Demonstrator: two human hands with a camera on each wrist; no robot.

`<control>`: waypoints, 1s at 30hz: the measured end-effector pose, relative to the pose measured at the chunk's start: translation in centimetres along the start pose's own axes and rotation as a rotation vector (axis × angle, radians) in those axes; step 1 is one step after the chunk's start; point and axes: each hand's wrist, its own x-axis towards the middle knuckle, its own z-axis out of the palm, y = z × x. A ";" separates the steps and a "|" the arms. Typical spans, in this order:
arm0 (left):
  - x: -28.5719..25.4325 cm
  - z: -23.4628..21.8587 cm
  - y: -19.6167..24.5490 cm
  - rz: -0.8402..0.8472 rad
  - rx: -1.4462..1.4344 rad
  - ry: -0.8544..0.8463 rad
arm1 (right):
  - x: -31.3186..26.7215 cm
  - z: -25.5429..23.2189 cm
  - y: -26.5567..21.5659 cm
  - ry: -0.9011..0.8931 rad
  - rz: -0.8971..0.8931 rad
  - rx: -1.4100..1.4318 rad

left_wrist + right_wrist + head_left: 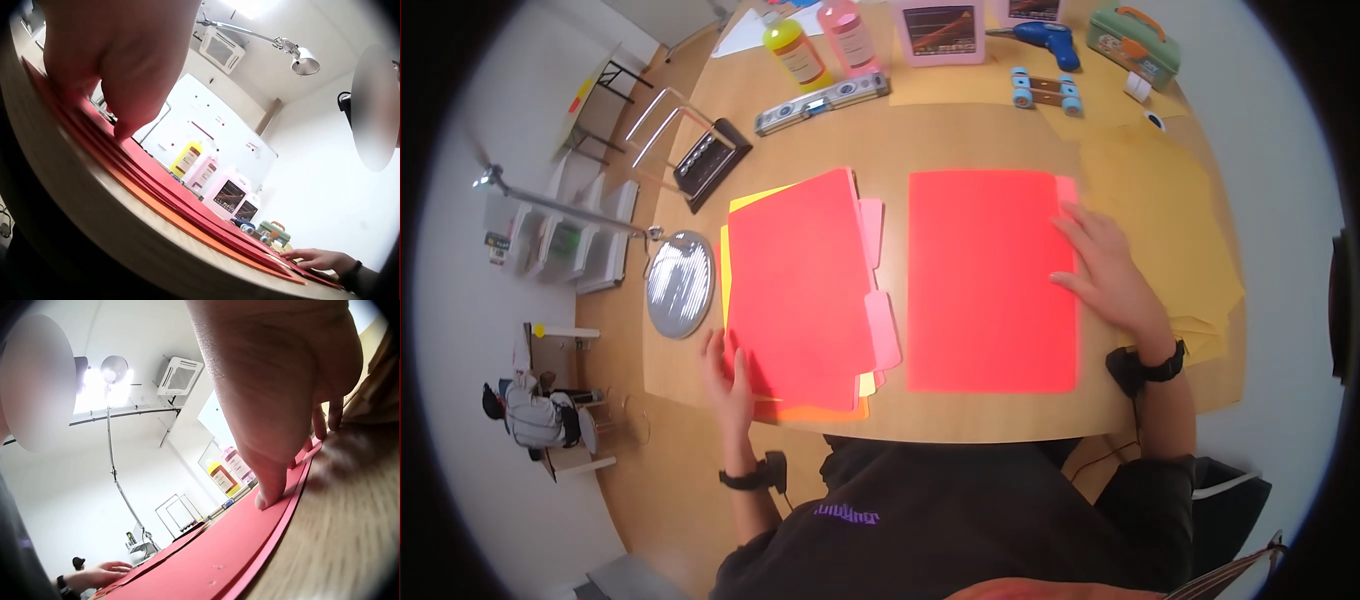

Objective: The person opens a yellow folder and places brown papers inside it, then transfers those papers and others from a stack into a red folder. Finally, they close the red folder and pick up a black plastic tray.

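A stack of file folders (800, 290) lies on the left of the table, red on top, with yellow and orange edges and pink tabs showing. My left hand (727, 380) rests at its lower left edge, thumb on the top folder. To the right lies a separate red folder (990, 285), closed and flat, with a pink strip along its right side. My right hand (1110, 268) touches that side with spread, nearly straight fingers. In the right wrist view the thumb (270, 490) presses on the red cover near its edge.
Left of the stack stand a round lamp head (680, 285) and a Newton's cradle (710, 160). Behind are a spirit level (822, 103), bottles (797, 55), a small wheeled toy (1047, 92), a blue power tool (1050, 42) and a green case (1135, 45). Brown paper (1170, 220) covers the right side.
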 end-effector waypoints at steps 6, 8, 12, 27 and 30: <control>-2.6 -0.8 6.7 0.184 0.238 -0.318 | -0.2 -0.2 -0.1 0.017 -0.006 0.025; -2.7 -0.6 6.6 0.182 0.279 -0.374 | -0.3 -0.2 0.0 0.021 -0.002 0.034; -2.2 1.6 6.0 0.171 0.375 -0.263 | -0.3 0.0 0.5 -0.012 0.032 0.031; 7.9 6.1 19.1 0.687 0.419 -0.517 | -0.3 0.3 0.6 -0.024 0.023 0.015; 10.5 10.0 19.0 0.765 0.451 -0.736 | -0.4 0.4 0.9 -0.029 0.016 0.002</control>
